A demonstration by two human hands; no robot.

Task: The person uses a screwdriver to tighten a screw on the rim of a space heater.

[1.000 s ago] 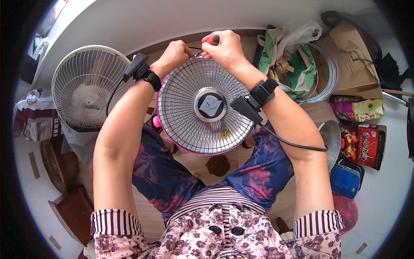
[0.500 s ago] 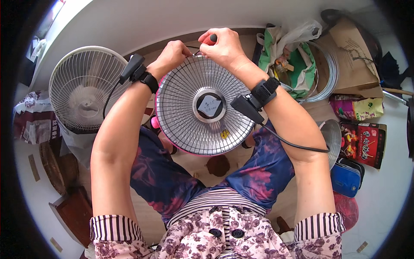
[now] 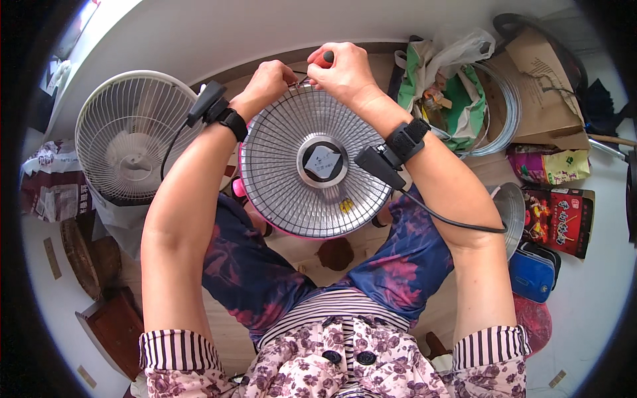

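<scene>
A round dish-shaped electric heater [image 3: 361, 142] with a black wire grille, a silver reflector and a pink rim stands between my knees. At its far edge my right hand [image 3: 345, 69] is closed around a screwdriver [image 3: 324, 60] with a red and black handle. The screwdriver's tip is hidden near the rim. Just left of it, my left hand [image 3: 271, 81] is closed with its fingertips at the heater's far rim. What those fingers pinch, if anything, is hidden. A thin dark wire or rod shows between the two hands.
At left leans a white fan [image 3: 136, 136] with a wire cage. Beyond my right hand lie a green and white bag [image 3: 464, 109], a coil of wire [image 3: 511, 113] and a cardboard box [image 3: 547, 86]. Food packets, a metal bowl [image 3: 509, 219] and a blue case [image 3: 533, 273] line the right.
Almost nothing differs. My left hand has shifted very slightly, and both hands stay at the heater's far rim with the screwdriver still in my right hand.
</scene>
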